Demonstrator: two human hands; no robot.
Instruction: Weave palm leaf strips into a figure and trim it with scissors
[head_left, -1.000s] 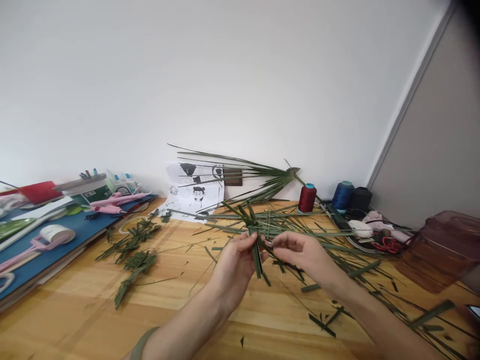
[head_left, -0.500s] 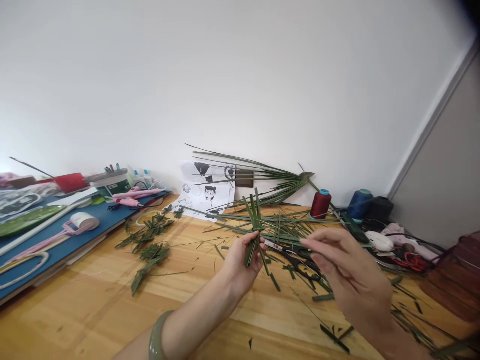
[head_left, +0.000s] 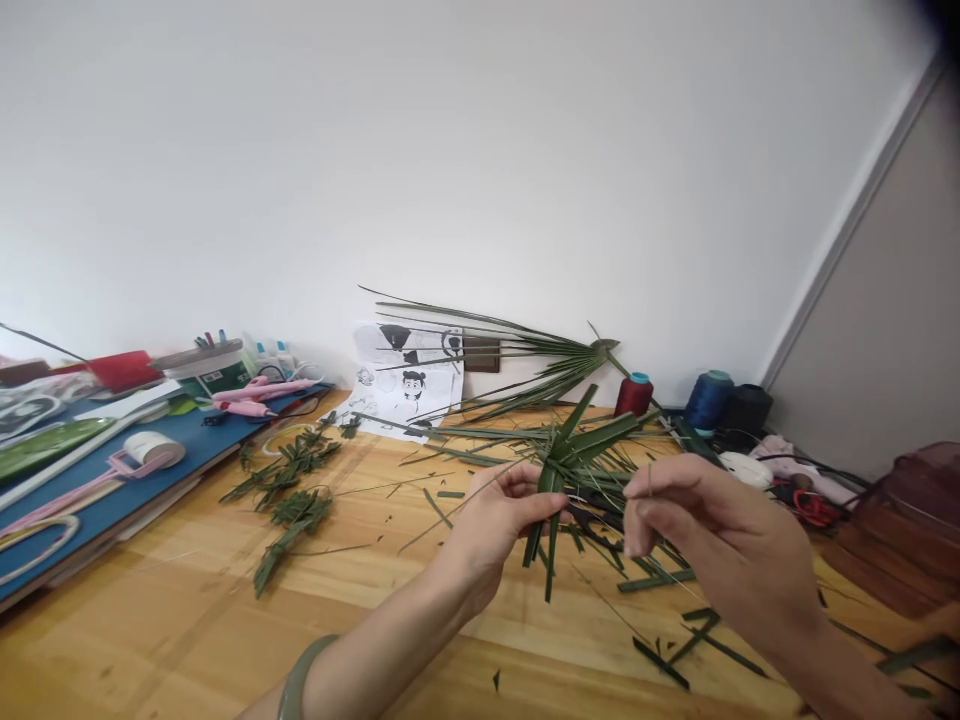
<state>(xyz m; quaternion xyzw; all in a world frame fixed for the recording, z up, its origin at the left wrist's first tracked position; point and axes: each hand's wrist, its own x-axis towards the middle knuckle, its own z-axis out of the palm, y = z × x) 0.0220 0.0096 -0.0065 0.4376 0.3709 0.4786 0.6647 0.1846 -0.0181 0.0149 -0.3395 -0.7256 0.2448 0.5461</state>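
My left hand (head_left: 499, 525) grips a bundle of green palm leaf strips (head_left: 559, 465) between thumb and fingers. The strips cross and fan out above and below the grip. To the right, my right hand (head_left: 712, 540) is closed in a pinch, apart from the bundle. A fine strand, apparently thread, shows at its fingertips; its full run is too thin to follow. Behind the bundle, black-handled scissors (head_left: 600, 525) lie on the table, partly hidden. Cut leaf scraps (head_left: 660, 662) are scattered beneath and around both hands.
A palm frond (head_left: 577, 360) leans against the wall beside printed drawings (head_left: 412, 395). Red (head_left: 634, 395) and blue thread spools (head_left: 709, 400) stand at the back right. Woven leaf pieces (head_left: 300, 510) lie left. Pink glue guns (head_left: 259, 395) and a lint roller (head_left: 154, 450) rest on a blue board.
My left hand has moved slightly right and turned, so the bundle now fans out toward the right. The right hand's fingers have curled in more. The view has shifted a little.
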